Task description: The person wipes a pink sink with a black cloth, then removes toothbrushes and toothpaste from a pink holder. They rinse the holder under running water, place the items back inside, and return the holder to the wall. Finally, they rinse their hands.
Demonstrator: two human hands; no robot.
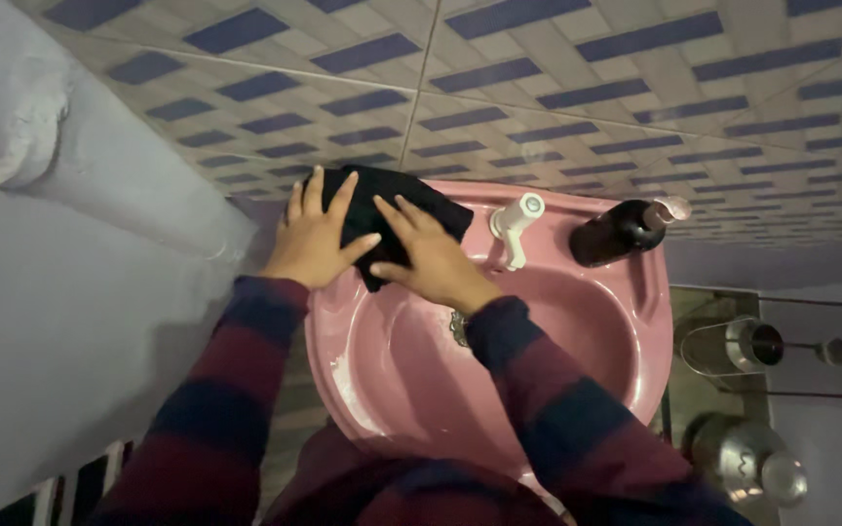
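both hands flat, fingers spread, pinching nothing: left hand (316, 239) and right hand (431, 255) pressing black cloth (397, 200) on pink sink (626, 321) rim. risks sliding into basin below, or knocking dark bottle (621, 232) rightward.

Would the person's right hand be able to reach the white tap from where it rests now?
Probably yes. The right hand lies flat on the black cloth at the pink sink's back rim, and the white tap stands just beside it with nothing between them.
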